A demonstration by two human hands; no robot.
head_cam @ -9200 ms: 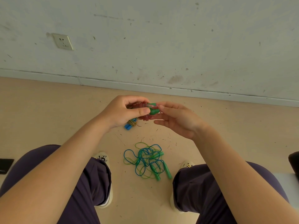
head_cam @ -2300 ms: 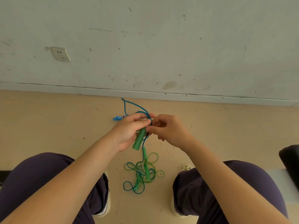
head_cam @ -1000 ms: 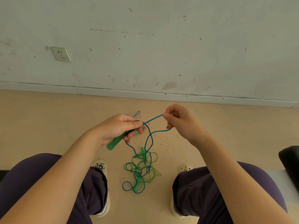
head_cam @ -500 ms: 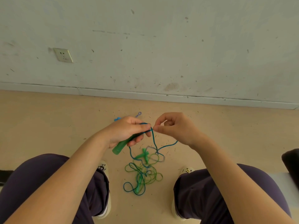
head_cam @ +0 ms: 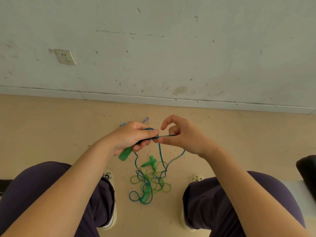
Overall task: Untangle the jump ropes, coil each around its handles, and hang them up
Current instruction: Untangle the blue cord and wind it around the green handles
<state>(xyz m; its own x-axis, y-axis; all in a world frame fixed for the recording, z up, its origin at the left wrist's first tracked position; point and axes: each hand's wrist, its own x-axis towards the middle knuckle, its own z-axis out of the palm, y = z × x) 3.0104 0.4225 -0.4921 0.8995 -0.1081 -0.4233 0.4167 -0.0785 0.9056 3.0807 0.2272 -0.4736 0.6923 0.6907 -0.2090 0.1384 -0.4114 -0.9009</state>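
Note:
My left hand (head_cam: pixel 132 136) grips a green jump-rope handle (head_cam: pixel 125 153) whose end sticks out below the palm, with blue rope (head_cam: pixel 160 151) looped over its top. My right hand (head_cam: pixel 183 134) pinches that blue rope right beside the left thumb. From there the rope hangs down to a tangle of blue and green rope (head_cam: pixel 149 183) on the floor between my feet. Two crossed green handles (head_cam: pixel 150 163) lie at the tangle's upper edge. Behind my left hand a blue handle (head_cam: pixel 122 124) and a striped rope end (head_cam: pixel 145 119) of another jump rope lie on the floor.
The grey wall with a socket (head_cam: pixel 65 56) and baseboard (head_cam: pixel 153 99) runs across ahead. My knees in dark trousers (head_cam: pixel 51 185) and white shoes (head_cam: pixel 196 178) flank the tangle. A dark object (head_cam: pixel 307 170) sits at the right edge.
My right hand, which had pulled the blue rope out to the right a second ago, has come back beside my left hand. The rope is now wound over the green handle's top.

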